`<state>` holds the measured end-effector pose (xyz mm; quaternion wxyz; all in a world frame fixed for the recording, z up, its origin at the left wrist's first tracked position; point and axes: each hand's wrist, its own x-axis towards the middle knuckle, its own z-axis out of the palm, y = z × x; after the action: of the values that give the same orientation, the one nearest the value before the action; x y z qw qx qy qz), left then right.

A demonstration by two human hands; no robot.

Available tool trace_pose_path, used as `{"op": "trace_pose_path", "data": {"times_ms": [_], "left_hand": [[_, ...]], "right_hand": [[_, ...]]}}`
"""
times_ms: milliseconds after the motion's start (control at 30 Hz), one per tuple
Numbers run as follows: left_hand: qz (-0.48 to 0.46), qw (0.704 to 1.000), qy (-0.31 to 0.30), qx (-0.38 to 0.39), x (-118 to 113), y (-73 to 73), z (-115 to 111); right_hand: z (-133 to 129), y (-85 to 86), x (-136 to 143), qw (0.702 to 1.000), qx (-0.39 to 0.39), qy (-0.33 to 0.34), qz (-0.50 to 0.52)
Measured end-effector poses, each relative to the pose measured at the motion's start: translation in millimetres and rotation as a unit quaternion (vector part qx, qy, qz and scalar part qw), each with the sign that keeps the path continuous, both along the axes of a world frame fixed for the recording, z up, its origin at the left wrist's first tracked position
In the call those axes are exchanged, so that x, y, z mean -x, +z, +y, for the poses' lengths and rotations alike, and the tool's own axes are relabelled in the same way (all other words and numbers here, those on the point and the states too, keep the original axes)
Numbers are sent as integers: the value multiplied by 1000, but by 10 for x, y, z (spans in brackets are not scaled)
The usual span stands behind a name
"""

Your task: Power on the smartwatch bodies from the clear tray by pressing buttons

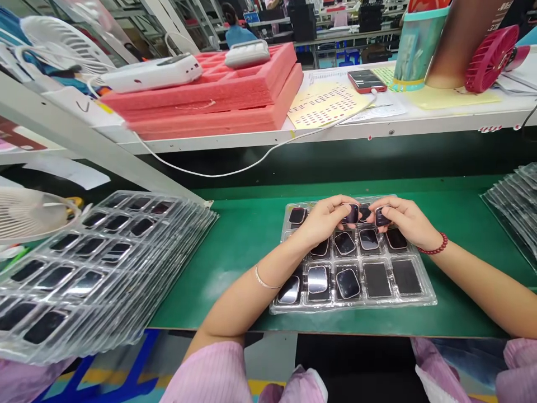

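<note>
A clear plastic tray lies on the green bench top, its pockets holding several dark, rounded-square watch screens. Over its far row, my left hand pinches one watch screen between thumb and fingers. A second watch screen is gripped by my right hand, a short way to the right. Both hands are closed, and the two pieces are apart. Two pockets at the near right show only dark pads. My forearms hide part of the tray's left side.
A tall stack of filled clear trays leans at the left, and more stacked trays stand at the right edge. Above the bench runs a white shelf with pink foam blocks, a phone and a hanging white cable.
</note>
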<state>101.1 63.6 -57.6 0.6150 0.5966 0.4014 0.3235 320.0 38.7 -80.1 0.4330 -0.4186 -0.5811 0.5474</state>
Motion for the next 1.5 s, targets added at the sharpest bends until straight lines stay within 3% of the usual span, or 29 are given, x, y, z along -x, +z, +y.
{"op": "trace_pose_path", "data": {"times_ms": [233,533,1500], "left_hand": [[12,1000,5,13,-33,24,-17],[-1,1000,4,-10,-42,-62,4],[5,1000,-4,-10,-87,-140,-2]], "right_hand": [[1,3,-13,999,-38,24,-13],[2,-25,3,998,-27,9,-48],[-4,-30,18,998,-38,16,-50]]}}
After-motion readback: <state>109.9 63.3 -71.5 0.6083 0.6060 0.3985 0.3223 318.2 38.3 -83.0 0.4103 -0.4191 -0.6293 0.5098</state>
